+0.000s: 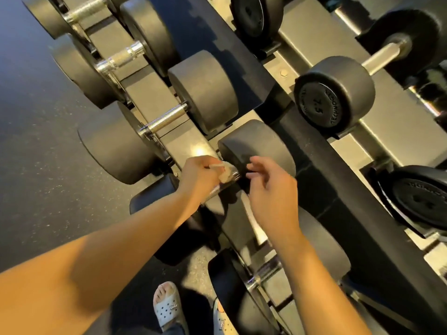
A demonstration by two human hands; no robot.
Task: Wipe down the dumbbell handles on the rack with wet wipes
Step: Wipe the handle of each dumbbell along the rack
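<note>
A black dumbbell rack [150,90] runs diagonally through the head view, holding several dumbbells with black round ends and chrome knurled handles. My left hand [198,175] grips a crumpled pale wet wipe [226,174] wrapped around the handle [219,188] of the dumbbell at the centre; most of that handle is hidden under the hand. My right hand [271,187] hovers just right of it, fingers loosely curled, holding nothing, in front of that dumbbell's far end [256,143]. Further bare handles show up the row [167,119] and lower down [264,275].
A second rack tier on the right carries smaller dumbbells, one marked 7.5 [319,107]. Dark speckled rubber floor [48,141] lies to the left. My feet in pale clogs [167,308] stand close to the rack's lower end.
</note>
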